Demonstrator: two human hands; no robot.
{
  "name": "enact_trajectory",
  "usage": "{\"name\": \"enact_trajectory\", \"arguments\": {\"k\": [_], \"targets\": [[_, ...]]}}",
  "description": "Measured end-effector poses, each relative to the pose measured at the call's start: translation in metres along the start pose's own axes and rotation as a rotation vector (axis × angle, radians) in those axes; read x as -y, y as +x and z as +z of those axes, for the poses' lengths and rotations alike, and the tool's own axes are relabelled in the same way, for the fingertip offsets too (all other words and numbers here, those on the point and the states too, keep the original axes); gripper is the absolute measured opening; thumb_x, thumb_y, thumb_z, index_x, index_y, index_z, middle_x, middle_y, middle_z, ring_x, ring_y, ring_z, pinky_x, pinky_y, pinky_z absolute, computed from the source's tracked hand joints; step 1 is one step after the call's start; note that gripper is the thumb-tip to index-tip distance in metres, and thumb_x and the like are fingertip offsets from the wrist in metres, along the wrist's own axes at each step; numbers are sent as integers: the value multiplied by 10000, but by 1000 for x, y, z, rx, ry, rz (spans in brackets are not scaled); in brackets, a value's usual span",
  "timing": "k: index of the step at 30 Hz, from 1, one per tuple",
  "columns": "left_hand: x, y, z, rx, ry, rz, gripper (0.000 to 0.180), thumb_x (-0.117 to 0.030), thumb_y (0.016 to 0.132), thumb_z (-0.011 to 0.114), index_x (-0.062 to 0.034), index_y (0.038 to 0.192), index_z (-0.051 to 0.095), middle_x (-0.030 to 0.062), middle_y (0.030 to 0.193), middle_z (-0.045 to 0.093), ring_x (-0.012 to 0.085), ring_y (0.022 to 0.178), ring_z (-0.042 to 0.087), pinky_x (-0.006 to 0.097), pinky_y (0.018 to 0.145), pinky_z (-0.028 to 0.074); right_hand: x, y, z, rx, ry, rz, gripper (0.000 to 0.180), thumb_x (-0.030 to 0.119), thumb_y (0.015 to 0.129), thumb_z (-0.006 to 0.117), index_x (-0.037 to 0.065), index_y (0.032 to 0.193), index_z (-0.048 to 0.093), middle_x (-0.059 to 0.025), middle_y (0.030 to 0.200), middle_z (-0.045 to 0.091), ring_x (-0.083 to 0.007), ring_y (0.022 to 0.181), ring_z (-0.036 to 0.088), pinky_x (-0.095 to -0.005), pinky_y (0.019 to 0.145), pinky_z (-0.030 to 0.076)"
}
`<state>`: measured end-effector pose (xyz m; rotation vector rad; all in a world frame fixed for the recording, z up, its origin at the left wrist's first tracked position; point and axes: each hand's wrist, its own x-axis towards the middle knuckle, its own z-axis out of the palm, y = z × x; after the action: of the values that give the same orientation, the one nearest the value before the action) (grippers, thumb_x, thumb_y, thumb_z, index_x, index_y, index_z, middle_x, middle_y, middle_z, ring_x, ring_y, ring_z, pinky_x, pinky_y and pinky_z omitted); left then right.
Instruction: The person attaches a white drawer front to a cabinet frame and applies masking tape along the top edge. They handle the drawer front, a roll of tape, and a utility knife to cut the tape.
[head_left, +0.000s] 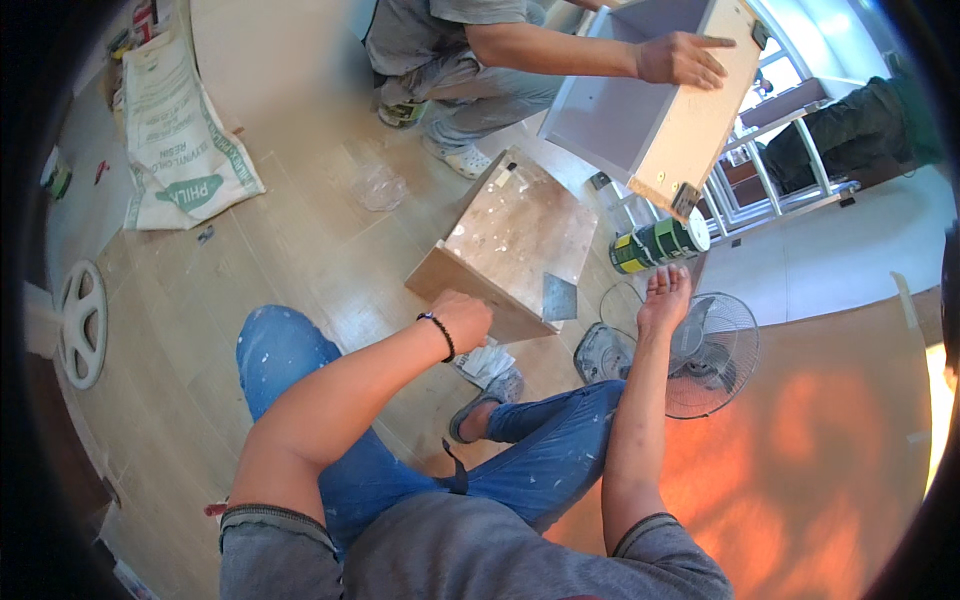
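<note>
My left hand (463,320), with a dark beaded bracelet at the wrist, is curled closed against the near side of a paint-spattered wooden box (520,225). Its fingertips face away, so anything inside them is hidden. To the right, my right hand (667,293) is raised palm up with its fingers stretched out and nothing in it. It is just below a green cylindrical can (660,245) and beside an electric fan (705,350). Across from me, a co-worker's hand (685,60) steadies a tilted wooden drawer-like box (640,100) with a grey inside.
A white printed sack (185,130) lies at the far left, with a white wheel-shaped piece (82,325) nearer. Clear plastic (380,187) rests on the tiled floor. Crumpled white paper (485,362) is near my foot. A white metal ladder (775,180) lies at the right, near another person's dark-trousered leg (840,140).
</note>
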<state>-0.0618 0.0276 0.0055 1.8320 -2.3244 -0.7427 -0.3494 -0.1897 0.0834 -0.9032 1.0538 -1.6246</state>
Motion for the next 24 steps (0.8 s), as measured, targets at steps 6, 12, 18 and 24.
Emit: {"name": "enact_trajectory", "arguments": {"k": [6,12,18,24], "targets": [[1,-3,-1,2,7,-29,460,-469,922,720,-62,1135,699,155,1025,752,345,1028,726,484,870,533,-7,22,-22,-99,76,211,210,287,1006,643,133,1141,593,13,1049,632,-164,951,617,-320,820,498],[-1,-4,0,20,0,-32,464,-479,930,707,-56,1121,686,160,1034,748,352,1035,721,488,879,528,-11,24,-25,-102,55,231,207,293,1004,653,137,1120,581,21,1020,641,-154,898,626,-323,785,501],[1,-6,0,8,11,-38,478,-485,924,714,-54,1129,689,159,1028,751,351,1029,724,484,875,534,-4,10,-8,-57,35,127,248,289,1013,650,116,1173,574,5,1010,648,-152,907,627,-321,785,493],[-3,-10,-1,98,47,-44,479,-473,932,710,-56,1166,686,160,1077,748,338,1064,718,475,886,542,45,-13,15,8,-126,-470,275,287,1063,582,75,1237,561,-49,1106,661,-169,999,629,-341,887,483]]}}
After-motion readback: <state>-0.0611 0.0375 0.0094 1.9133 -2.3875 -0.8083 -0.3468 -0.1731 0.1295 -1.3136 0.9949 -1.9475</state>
